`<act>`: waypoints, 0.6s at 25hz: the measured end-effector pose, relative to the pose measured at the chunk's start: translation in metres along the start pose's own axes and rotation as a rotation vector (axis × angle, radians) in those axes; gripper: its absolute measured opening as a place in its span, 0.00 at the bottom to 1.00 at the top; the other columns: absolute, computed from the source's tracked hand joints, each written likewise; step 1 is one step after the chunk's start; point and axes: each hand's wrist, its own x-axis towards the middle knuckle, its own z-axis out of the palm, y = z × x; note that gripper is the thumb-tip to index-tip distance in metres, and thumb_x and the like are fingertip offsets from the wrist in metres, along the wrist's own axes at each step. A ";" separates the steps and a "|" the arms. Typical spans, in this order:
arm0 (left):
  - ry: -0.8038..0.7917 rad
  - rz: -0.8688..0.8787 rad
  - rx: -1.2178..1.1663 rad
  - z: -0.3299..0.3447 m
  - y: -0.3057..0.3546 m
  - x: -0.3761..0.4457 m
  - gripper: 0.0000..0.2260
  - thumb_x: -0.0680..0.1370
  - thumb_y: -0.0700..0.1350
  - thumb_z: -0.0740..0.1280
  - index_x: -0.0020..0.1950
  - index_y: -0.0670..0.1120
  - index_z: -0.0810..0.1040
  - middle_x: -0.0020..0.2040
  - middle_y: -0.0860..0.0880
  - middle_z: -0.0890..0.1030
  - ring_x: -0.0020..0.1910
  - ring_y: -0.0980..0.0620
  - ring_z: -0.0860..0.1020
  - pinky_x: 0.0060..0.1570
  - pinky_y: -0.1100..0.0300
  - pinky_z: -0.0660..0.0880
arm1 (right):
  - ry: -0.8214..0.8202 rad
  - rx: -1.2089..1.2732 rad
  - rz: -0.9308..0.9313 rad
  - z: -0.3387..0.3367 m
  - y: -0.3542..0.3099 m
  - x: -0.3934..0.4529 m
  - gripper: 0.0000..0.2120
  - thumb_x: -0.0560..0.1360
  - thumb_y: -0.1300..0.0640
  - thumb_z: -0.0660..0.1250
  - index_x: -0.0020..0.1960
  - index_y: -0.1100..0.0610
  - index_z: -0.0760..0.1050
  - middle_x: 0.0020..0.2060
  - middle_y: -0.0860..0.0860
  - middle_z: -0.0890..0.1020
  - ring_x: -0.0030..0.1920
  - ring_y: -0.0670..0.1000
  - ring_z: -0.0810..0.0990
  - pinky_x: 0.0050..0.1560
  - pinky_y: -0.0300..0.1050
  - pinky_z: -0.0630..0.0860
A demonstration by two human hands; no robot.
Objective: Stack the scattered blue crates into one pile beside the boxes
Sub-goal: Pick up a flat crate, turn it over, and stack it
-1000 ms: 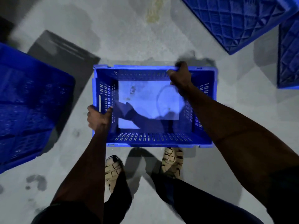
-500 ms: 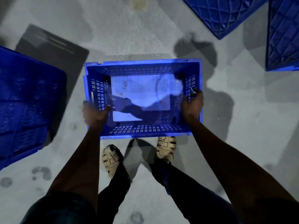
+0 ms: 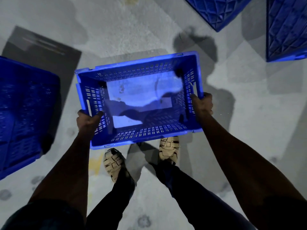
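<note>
Your right hand (image 3: 201, 103) moved to the crate (image 3: 137, 98) rim's right side; left hand (image 3: 88, 119) grips opposite. Stiff, light plastic.

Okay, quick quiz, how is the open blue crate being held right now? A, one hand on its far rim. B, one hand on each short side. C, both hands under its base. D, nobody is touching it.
B: the left hand grips the left short side of the open crate and the right hand grips the right one.
</note>
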 end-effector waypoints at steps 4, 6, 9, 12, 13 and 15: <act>0.021 -0.167 -0.120 -0.025 -0.027 -0.031 0.37 0.62 0.63 0.77 0.62 0.41 0.75 0.59 0.38 0.81 0.56 0.38 0.81 0.58 0.44 0.78 | -0.001 -0.052 -0.118 -0.024 -0.014 -0.019 0.23 0.70 0.43 0.66 0.63 0.51 0.73 0.46 0.49 0.77 0.57 0.61 0.77 0.67 0.58 0.66; 0.026 -0.227 -0.186 -0.048 -0.043 -0.052 0.38 0.59 0.65 0.75 0.58 0.41 0.78 0.55 0.38 0.82 0.53 0.39 0.82 0.55 0.46 0.80 | -0.003 -0.032 -0.152 -0.044 -0.025 -0.043 0.22 0.70 0.43 0.65 0.61 0.52 0.75 0.47 0.51 0.79 0.57 0.62 0.77 0.66 0.58 0.66; 0.045 -0.234 -0.243 -0.103 -0.035 -0.102 0.28 0.65 0.59 0.76 0.57 0.42 0.78 0.54 0.43 0.82 0.52 0.43 0.81 0.52 0.53 0.77 | 0.028 -0.015 -0.206 -0.083 -0.049 -0.099 0.18 0.72 0.45 0.65 0.58 0.53 0.77 0.49 0.55 0.82 0.55 0.62 0.78 0.64 0.58 0.68; 0.139 -0.179 -0.286 -0.169 -0.012 -0.155 0.22 0.71 0.50 0.76 0.58 0.41 0.76 0.53 0.43 0.80 0.53 0.45 0.79 0.54 0.52 0.74 | 0.069 0.020 -0.225 -0.129 -0.077 -0.163 0.16 0.73 0.47 0.64 0.58 0.53 0.78 0.50 0.56 0.83 0.55 0.62 0.79 0.64 0.57 0.69; 0.168 -0.158 -0.297 -0.197 -0.005 -0.174 0.22 0.72 0.49 0.75 0.60 0.39 0.75 0.54 0.40 0.80 0.54 0.42 0.79 0.55 0.51 0.74 | 0.066 0.029 -0.227 -0.146 -0.086 -0.190 0.17 0.73 0.47 0.64 0.58 0.53 0.77 0.51 0.57 0.83 0.56 0.63 0.79 0.64 0.57 0.69; 0.220 -0.126 -0.289 -0.247 0.007 -0.206 0.22 0.73 0.48 0.74 0.61 0.36 0.75 0.56 0.35 0.81 0.54 0.37 0.79 0.54 0.49 0.75 | 0.058 0.038 -0.214 -0.175 -0.104 -0.237 0.19 0.73 0.46 0.63 0.60 0.53 0.77 0.51 0.57 0.83 0.56 0.63 0.79 0.64 0.57 0.69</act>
